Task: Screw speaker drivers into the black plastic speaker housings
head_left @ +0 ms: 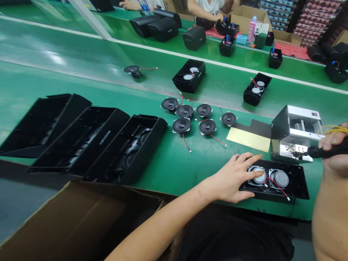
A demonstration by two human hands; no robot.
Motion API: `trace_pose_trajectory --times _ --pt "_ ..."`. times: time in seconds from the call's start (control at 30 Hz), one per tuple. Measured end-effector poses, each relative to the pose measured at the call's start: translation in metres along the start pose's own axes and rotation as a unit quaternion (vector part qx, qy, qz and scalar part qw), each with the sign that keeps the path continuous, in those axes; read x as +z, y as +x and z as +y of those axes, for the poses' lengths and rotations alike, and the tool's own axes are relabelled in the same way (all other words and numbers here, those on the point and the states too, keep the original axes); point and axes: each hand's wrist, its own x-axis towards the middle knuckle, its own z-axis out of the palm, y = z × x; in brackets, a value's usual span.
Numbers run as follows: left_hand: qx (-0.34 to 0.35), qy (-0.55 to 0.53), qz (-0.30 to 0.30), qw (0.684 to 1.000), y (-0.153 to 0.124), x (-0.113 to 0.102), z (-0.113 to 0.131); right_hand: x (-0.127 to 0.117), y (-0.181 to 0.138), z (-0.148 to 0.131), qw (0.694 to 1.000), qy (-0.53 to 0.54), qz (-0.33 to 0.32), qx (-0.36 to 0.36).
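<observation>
My left hand lies with spread fingers over the left end of a black speaker housing. One fingertip rests on the round back of a speaker driver; a second speaker driver sits beside it, with red wires and white plugs between them. At the right edge, my right hand is closed around a black electric screwdriver. Its tip is at the front plate of a screw feeder, a black and silver box behind the housing.
Several loose speaker drivers lie mid-table beside a yellow sheet. Black housings lean in a row at left. Farther back, part-filled housings stand on a green conveyor. A cardboard box is below; co-workers' arms appear opposite.
</observation>
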Motion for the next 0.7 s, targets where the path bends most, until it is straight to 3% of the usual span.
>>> trace_pose_trajectory --times 0.07,0.13,0.43,0.7 --pt "-0.001 -0.004 0.0 1.0 0.0 -0.001 0.0 0.0 -0.001 0.0 0.995 -0.009 -0.045 -0.083" --pt "-0.001 -0.008 0.0 1.0 0.001 -0.001 0.0 0.001 -0.001 -0.002 0.992 0.001 -0.058 -0.112" --pt "0.0 -0.01 0.003 1.0 0.0 -0.001 0.0 0.006 -0.002 -0.013 0.99 -0.01 -0.088 -0.109" --pt "0.001 -0.019 -0.001 1.0 0.001 -0.001 0.0 0.003 -0.003 -0.009 0.993 -0.016 -0.073 -0.09"
